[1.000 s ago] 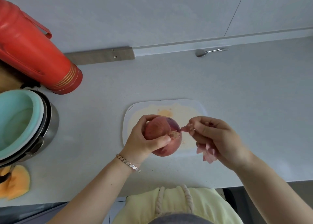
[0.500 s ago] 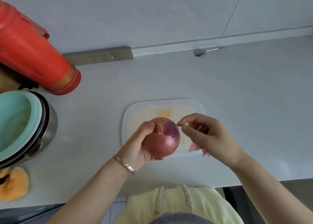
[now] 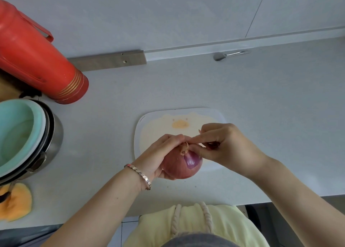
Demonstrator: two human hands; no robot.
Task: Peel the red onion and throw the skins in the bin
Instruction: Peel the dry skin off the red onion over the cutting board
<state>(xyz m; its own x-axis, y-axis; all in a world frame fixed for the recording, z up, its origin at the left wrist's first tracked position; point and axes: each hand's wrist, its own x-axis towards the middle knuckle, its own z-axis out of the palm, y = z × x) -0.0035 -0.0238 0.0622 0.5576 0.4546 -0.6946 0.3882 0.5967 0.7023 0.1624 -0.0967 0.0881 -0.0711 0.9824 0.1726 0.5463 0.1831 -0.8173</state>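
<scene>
Your left hand [image 3: 160, 153] grips the onion [image 3: 179, 166] from its left side, fingers curled round it and thumb up near the top, and holds it in the air above the near edge of the board [image 3: 149, 123]. The onion's dry stem [image 3: 184, 148] points up and away from you, poking out between your two hands. Your right hand [image 3: 225, 148] is closed in a pinch at the onion's top, forefinger and thumb meeting on the skin just right of the stem, the other fingers curled behind. A dark reddish scrap [image 3: 212, 145] shows inside that curl; it is too small to tell what it is. Most of the onion wears its pale pink outer skin, but a glossy purple patch [image 3: 192, 161] on the right side, below your thumb, is bare. A bracelet [image 3: 141, 176] sits on your left wrist. The board lies flat on the grey counter [image 3: 261, 106], white-rimmed with a yellow print. Far left stands a red flask [image 3: 37, 60], and in front of it a steel pot [image 3: 54, 134] with a teal bowl [image 3: 18, 134] nested inside. A spoon [image 3: 229, 55] lies at the back by the wall, and an orange piece [image 3: 16, 203] rests at the counter's near left corner.
</scene>
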